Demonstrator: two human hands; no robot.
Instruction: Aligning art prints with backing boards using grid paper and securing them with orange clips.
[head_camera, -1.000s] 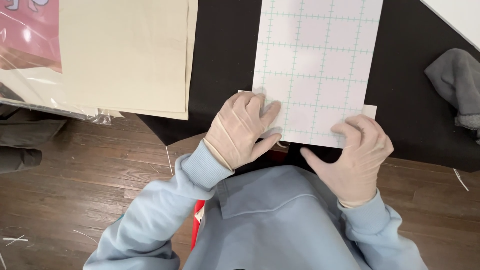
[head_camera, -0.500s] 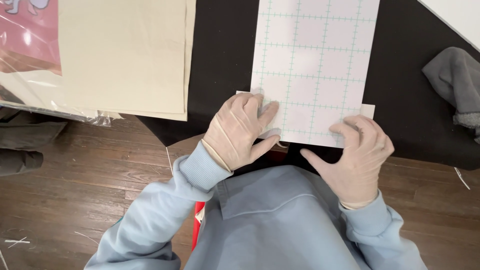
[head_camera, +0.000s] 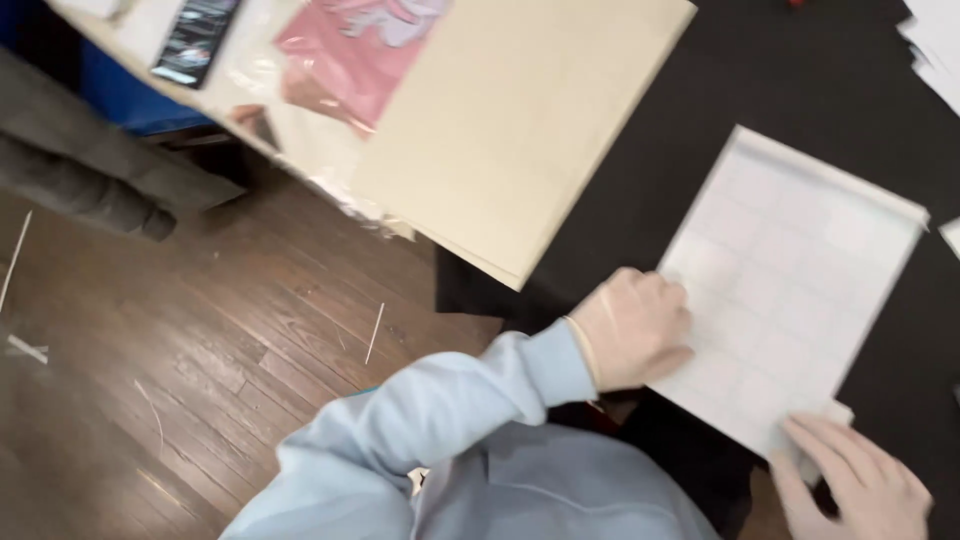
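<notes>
Both gloved hands stay on the gridded white sheet (head_camera: 790, 290) on the black desk (head_camera: 640, 170): left hand (head_camera: 635, 330) flat, right hand (head_camera: 860, 485) pinching its near corner; the view has swung left.

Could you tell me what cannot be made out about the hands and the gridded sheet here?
- Gridded sheet, head view: motion blur washes out its lines.
- Right hand: cut off by the bottom edge.
- Left hand: its fingertips blur into the sheet, so the grip is unclear.

White gridded sheet (head_camera: 790, 280) on black table (head_camera: 800, 70); beige board (head_camera: 520, 130).
</notes>
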